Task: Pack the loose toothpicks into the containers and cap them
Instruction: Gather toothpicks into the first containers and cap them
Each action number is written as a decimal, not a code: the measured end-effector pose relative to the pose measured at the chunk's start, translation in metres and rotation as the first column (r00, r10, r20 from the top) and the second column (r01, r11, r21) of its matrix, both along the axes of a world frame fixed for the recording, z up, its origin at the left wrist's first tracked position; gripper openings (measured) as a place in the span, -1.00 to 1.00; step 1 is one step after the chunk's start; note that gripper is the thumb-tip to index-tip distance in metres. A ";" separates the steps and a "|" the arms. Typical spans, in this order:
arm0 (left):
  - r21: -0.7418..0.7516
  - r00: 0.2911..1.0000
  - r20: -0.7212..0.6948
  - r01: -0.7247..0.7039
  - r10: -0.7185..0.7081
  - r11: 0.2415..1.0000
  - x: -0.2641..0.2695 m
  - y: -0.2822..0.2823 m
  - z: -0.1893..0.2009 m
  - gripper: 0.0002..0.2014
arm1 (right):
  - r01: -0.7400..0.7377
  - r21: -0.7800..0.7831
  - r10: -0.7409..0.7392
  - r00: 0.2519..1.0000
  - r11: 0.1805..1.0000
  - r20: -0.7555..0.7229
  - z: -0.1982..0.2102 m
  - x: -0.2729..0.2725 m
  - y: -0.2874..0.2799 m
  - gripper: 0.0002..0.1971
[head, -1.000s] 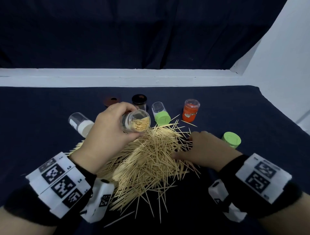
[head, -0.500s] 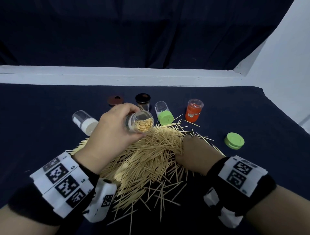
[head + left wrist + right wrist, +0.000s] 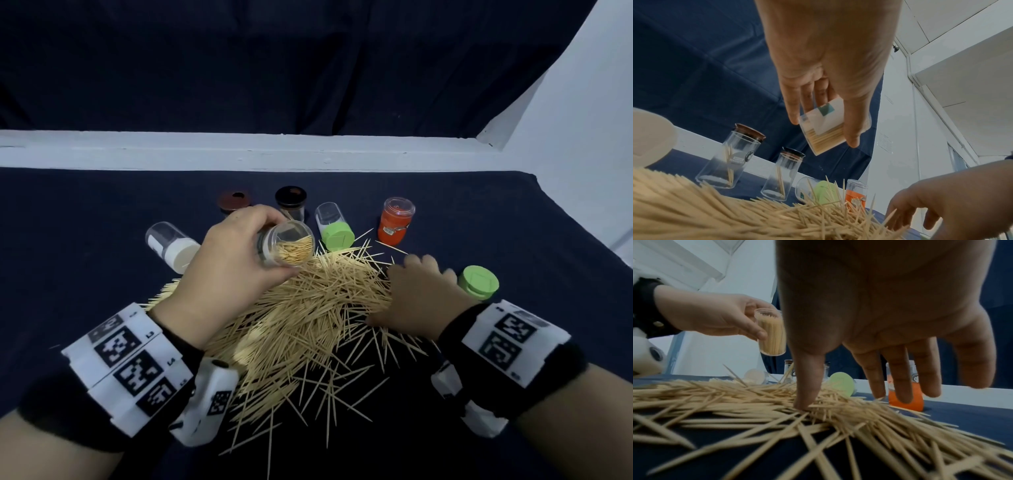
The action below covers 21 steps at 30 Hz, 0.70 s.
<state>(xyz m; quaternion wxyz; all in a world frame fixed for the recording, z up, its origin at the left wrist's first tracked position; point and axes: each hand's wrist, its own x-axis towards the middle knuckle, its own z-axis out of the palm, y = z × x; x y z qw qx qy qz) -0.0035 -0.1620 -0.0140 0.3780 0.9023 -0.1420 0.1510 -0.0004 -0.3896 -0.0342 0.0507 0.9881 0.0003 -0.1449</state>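
Observation:
A big pile of loose toothpicks [image 3: 301,315] lies on the dark cloth. My left hand [image 3: 236,263] grips a clear uncapped container [image 3: 287,248] partly filled with toothpicks, held tilted just above the pile's far side. The same container [image 3: 828,134] shows between fingers and thumb in the left wrist view. My right hand [image 3: 418,294] rests on the pile's right edge with fingers spread. In the right wrist view its thumb [image 3: 809,386] presses down into the toothpicks while the other fingers hang straight and hold nothing.
Behind the pile stand an orange container [image 3: 395,221] and two glass jars with dark lids [image 3: 290,202]. A green-capped container [image 3: 334,228] and a white-capped one [image 3: 171,245] lie on their sides. A loose green cap [image 3: 478,282] sits right of my right hand.
My right hand pushed left into the pile, then came back toward the green cap with fingers spread. The left hand kept the container in about the same place.

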 end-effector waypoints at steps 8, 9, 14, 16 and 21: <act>0.024 1.000 0.004 0.024 -0.024 0.999 0.000 -0.002 -0.002 -0.53 | -0.037 0.095 0.036 0.999 0.995 0.008 -0.009 0.005 0.011 -0.38; 0.027 1.000 0.006 0.024 -0.024 0.999 0.000 -0.002 -0.002 -0.53 | -0.043 0.077 0.042 0.999 0.996 0.017 -0.008 0.006 0.009 -0.36; 0.032 1.000 0.005 0.012 -0.012 0.999 0.001 0.003 0.000 -0.52 | 0.067 0.189 -0.063 0.998 0.980 -0.024 0.002 0.006 -0.003 0.06; 0.032 1.000 -0.001 0.006 -0.006 0.999 0.001 0.005 0.000 -0.52 | 0.096 0.110 -0.087 0.993 0.989 -0.084 0.001 0.004 -0.005 0.02; 0.039 1.000 0.004 0.010 -0.010 0.999 0.002 0.005 -0.002 -0.52 | 0.026 0.118 -0.016 0.996 0.993 -0.084 -0.011 0.007 0.002 -0.31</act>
